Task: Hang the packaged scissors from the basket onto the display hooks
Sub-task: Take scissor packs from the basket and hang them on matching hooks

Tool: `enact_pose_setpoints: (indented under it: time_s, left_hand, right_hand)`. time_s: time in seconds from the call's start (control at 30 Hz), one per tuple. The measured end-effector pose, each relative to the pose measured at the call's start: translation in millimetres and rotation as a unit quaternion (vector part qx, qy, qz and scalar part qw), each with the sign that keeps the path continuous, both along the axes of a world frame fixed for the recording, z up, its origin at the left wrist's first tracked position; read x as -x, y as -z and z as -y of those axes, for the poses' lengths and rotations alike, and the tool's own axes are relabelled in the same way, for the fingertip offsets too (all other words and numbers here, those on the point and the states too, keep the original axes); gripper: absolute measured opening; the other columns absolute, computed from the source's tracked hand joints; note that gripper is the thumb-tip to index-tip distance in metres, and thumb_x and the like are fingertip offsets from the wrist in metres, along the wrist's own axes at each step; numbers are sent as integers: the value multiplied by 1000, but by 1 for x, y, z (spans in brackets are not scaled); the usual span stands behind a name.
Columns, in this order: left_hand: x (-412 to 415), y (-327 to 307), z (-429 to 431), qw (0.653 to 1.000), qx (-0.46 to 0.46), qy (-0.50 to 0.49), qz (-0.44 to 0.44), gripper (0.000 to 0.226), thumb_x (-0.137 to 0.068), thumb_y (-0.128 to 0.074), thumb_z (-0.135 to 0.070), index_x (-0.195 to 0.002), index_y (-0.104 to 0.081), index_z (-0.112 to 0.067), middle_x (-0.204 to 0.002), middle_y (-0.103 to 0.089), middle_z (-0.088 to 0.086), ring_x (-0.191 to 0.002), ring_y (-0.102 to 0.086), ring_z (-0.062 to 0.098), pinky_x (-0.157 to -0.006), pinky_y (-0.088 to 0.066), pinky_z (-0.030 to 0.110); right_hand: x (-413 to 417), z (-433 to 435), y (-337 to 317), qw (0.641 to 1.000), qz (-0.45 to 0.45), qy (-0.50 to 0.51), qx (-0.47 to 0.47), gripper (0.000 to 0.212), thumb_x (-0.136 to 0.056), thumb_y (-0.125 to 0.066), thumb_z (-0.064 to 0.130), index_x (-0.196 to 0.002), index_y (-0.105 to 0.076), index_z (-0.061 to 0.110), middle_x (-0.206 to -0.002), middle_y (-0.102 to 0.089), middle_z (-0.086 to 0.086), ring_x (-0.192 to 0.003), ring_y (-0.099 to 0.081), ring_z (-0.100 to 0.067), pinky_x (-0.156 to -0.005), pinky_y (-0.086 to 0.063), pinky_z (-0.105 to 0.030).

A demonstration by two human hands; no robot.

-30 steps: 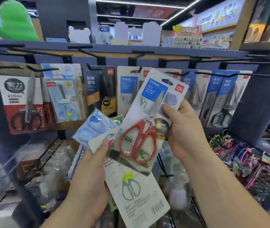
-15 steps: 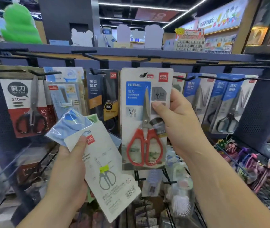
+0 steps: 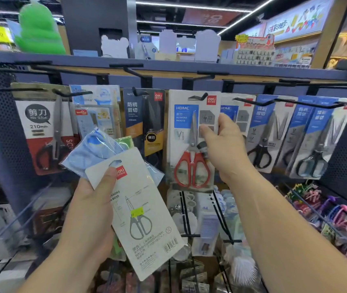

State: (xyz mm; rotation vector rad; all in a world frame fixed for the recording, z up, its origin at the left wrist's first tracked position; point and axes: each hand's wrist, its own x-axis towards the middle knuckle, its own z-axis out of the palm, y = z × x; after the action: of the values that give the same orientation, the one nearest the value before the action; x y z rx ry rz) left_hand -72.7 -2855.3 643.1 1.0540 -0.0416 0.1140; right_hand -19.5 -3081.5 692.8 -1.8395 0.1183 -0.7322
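Right grip [image 3: 225, 149] closed on the red-handled scissors pack [image 3: 189, 142]: thumb [image 3: 206, 130] flat on the front of the card, fingers wrapped behind its right edge and hidden. Pack held upright against the display, hang hole at the top meeting the tip of a black hook [image 3: 199, 97]. Hook tip looks to be through the hole, but can't tell how far on the card sits. Step in hand, by my read: hanging this pack. Next move calls for a push straight back along the hook until the card hangs free beside the matching pack [image 3: 232, 115] just behind it to the right, then letting go. Left grip [image 3: 92, 210] closed on a fanned bunch waiting below and left: white card pack [image 3: 145, 210] with small grey scissors in front, thumb on its top corner, a blue pack [image 3: 96, 149] and a green one [image 3: 126, 142] behind. White card is likely next, its hang hole open near the thumb. Black-and-orange pack [image 3: 145, 123] hangs on the hook to the left. Basket not in view.
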Motion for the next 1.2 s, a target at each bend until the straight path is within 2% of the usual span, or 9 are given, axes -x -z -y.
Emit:
enact_pose_setpoints:
  time_s: [0.13,0.37,0.47,0.57,0.7,0.87,1.03,1.1,1.2]
  left_hand:
    - [3,-2,0,999,15,31,-7,20,-105,-56,-24,-120,-68,-29,-102,-82,-2,-84,-80,12,-70,-62,38]
    - [9,1,1,997,31,64,-9,23,-103,-57,-20,-122,-70,-24,-110,-81,6,-89,-80,20,-70,-67,39]
    - [13,3,7,997,40,58,-18,22,-104,-56,-20,-122,-69,-21,-110,-81,8,-92,-80,23,-73,-67,42]
    - [19,8,18,997,39,45,-41,17,-104,-58,-18,-119,-66,-20,-104,-82,6,-85,-80,20,-65,-65,40]
    - [26,14,28,996,49,48,-64,20,-107,-55,-26,-122,-67,-23,-105,-82,5,-87,-80,20,-71,-63,42]
    - [26,15,29,992,74,42,-89,38,-106,-52,-52,-132,-69,-31,-118,-80,-1,-113,-75,25,-102,-55,54]
    - [23,13,28,992,65,-17,-104,31,-109,-51,-47,-126,-70,-29,-109,-82,0,-97,-80,25,-81,-61,44]
    - [22,14,24,993,40,-68,-84,23,-110,-50,-45,-123,-67,-38,-110,-80,-7,-98,-78,19,-85,-60,41]
    - [27,12,26,991,16,-96,-87,26,-112,-45,-41,-127,-62,-29,-119,-74,0,-95,-72,21,-67,-56,23]
  right_hand:
    - [-6,1,3,1000,18,14,6,10,-101,-65,27,-110,-65,24,-110,-74,9,-104,-70,-12,-96,-59,-47]
    - [68,-24,29,994,78,50,50,51,-79,-80,54,-121,-54,40,-111,-60,16,-98,-60,-5,-86,-55,-30]
    - [105,-51,54,988,-81,-106,80,70,-59,-87,63,-116,-47,56,-106,-61,25,-92,-63,-1,-72,-54,-22]
    - [116,-58,79,974,-165,-136,73,93,-65,-93,56,-130,-27,70,-100,-70,21,-85,-69,-2,-76,-60,-30]
    - [125,-47,86,964,-215,-155,29,112,-76,-91,44,-157,-14,54,-99,-77,23,-89,-73,3,-83,-60,-32]
    - [133,-29,86,957,-217,-185,46,80,-84,-86,40,-148,-42,53,-112,-75,26,-101,-73,0,-88,-62,-39]
    - [150,-12,85,959,-200,-190,62,20,-101,-67,28,-119,-68,36,-113,-76,20,-100,-74,-3,-91,-60,-45]
    - [155,-3,82,969,-177,-167,27,17,-104,-62,26,-117,-69,35,-109,-77,18,-97,-75,-6,-87,-62,-43]
    - [157,3,75,994,-72,-81,-8,28,-106,-57,21,-114,-68,45,-106,-75,29,-98,-72,0,-80,-62,-26]
